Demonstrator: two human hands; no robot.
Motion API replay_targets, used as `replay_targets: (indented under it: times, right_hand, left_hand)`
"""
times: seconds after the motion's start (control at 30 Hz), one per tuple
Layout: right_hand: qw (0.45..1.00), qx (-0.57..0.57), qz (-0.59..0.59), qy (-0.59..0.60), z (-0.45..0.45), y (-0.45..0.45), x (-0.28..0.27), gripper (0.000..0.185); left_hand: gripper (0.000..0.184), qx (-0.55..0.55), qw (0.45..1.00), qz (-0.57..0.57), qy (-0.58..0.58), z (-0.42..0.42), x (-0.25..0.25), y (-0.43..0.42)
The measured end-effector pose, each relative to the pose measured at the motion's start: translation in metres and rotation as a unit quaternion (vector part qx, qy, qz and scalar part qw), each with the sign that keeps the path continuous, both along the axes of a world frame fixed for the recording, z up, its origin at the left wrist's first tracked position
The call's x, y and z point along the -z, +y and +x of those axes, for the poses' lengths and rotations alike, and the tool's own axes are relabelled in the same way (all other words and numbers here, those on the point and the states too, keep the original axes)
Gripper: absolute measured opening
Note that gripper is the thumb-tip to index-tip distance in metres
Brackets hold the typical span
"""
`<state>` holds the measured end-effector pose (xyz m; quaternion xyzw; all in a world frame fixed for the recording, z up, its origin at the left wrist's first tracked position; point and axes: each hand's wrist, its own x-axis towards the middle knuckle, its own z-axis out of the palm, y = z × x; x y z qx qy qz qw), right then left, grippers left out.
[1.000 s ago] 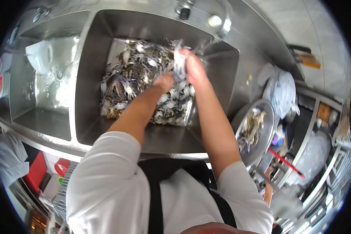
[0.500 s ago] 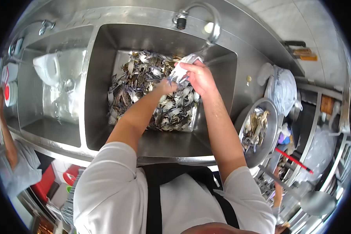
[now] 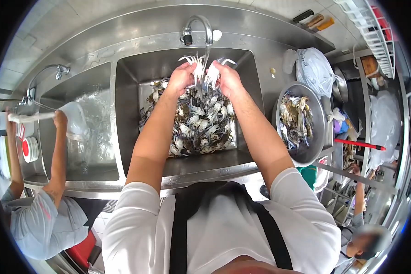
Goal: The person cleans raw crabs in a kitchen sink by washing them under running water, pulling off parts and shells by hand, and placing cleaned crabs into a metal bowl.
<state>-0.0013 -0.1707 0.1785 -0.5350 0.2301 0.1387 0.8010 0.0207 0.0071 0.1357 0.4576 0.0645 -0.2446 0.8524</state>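
Under the running tap, my left hand grips one piece of crab, pale side showing, legs spread. My right hand is closed on another pale crab piece, a short gap to the right of the first. Water falls between the two pieces. Below both hands, a heap of crab pieces, white, brown and bluish, fills much of the deep steel sink.
A metal bowl of crab pieces stands right of the sink, beside a plastic bag. Knives lie at the back right. At the left basin, a co-worker handles a white jug. Another person is lower right.
My hands have moved apart, and a crab piece now shows in each. My left hand has risen from the heap to the tap. The co-worker at left has reached the jug and lifted it.
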Motion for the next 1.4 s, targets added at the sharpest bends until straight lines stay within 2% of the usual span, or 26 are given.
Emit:
replay_targets:
  times: [0.1,0.13,0.17,0.23,0.3,0.33,0.43,0.53,0.57,0.67,0.77,0.83,0.87,1.0,1.07,1.1,1.17,1.27,1.4]
  right_hand:
    - [0.999,0.004,0.033,0.002,-0.003,-0.008,-0.001,0.019]
    - [0.999,-0.013,0.042,-0.023,-0.006,-0.009,0.000,0.015]
    - [0.997,-0.029,0.051,-0.048,-0.008,-0.009,0.001,0.013]
    - [0.997,-0.039,0.014,-0.060,-0.012,-0.006,0.000,0.015]
    - [0.995,-0.059,-0.021,-0.071,-0.018,-0.002,-0.004,0.016]
    - [0.997,-0.030,-0.045,-0.056,-0.025,0.003,-0.017,0.017]
    - [0.995,-0.052,-0.054,-0.060,-0.027,-0.002,-0.012,0.026]
    - [0.995,-0.078,-0.035,-0.053,-0.029,-0.008,-0.007,0.025]
    - [0.995,-0.076,-0.033,-0.053,-0.029,-0.010,-0.006,0.025]
    - [0.995,-0.074,0.034,-0.050,-0.032,-0.012,-0.006,0.020]
    - [0.995,-0.080,0.036,-0.046,-0.035,-0.010,-0.006,0.019]
    - [0.992,-0.091,-0.055,-0.074,-0.037,-0.008,-0.006,0.020]
    - [0.992,-0.092,-0.054,-0.073,-0.038,-0.007,-0.007,0.020]
    - [0.991,-0.104,-0.053,-0.070,-0.039,-0.007,-0.014,0.021]
    - [0.990,-0.110,-0.050,-0.067,-0.038,-0.008,-0.010,0.022]
    - [0.990,-0.119,-0.012,-0.075,-0.037,-0.009,-0.006,0.022]
    - [0.987,-0.131,0.025,-0.083,-0.033,-0.013,0.003,0.022]
    - [0.979,-0.154,0.106,-0.086,-0.034,-0.019,0.007,0.023]
    - [0.975,-0.159,0.139,-0.073,-0.033,-0.020,0.014,0.023]
  left_hand:
    - [0.029,0.005,0.998,0.059,0.002,-0.009,-0.032,-0.002]
    - [0.037,0.004,0.995,0.095,-0.020,-0.013,-0.036,-0.003]
    - [0.037,0.004,0.995,0.097,-0.024,-0.015,-0.040,-0.004]
    - [0.049,-0.005,0.975,0.185,-0.124,-0.020,-0.047,-0.007]
    - [0.053,0.007,0.971,0.194,-0.138,-0.023,-0.052,-0.007]
    - [0.051,0.005,0.968,0.203,-0.150,-0.025,-0.054,-0.008]
    - [0.043,-0.006,0.970,0.197,-0.145,-0.028,-0.055,-0.009]
    - [0.027,-0.025,0.948,0.286,-0.138,-0.028,-0.043,-0.006]
    - [0.027,-0.024,0.947,0.287,-0.138,-0.027,-0.039,-0.006]
    - [0.023,-0.015,0.993,0.113,-0.021,-0.029,-0.035,-0.005]
    - [0.023,-0.033,0.989,0.139,-0.031,-0.031,-0.034,-0.006]
    - [0.024,-0.044,0.983,0.167,-0.068,-0.033,-0.036,-0.009]
    - [0.025,-0.056,0.974,0.194,-0.104,-0.034,-0.038,-0.010]
    - [0.029,-0.046,0.979,0.172,-0.096,-0.028,-0.030,-0.006]
    - [0.028,-0.058,0.983,0.171,-0.039,-0.027,-0.029,-0.006]
    - [0.028,-0.060,0.983,0.171,-0.039,-0.027,-0.029,-0.005]
    - [0.025,-0.048,0.995,0.082,0.037,-0.030,-0.035,-0.003]
    - [0.027,-0.034,0.997,0.055,0.048,-0.033,-0.034,0.000]
    - [0.028,0.002,0.997,0.008,0.072,-0.033,-0.026,0.001]
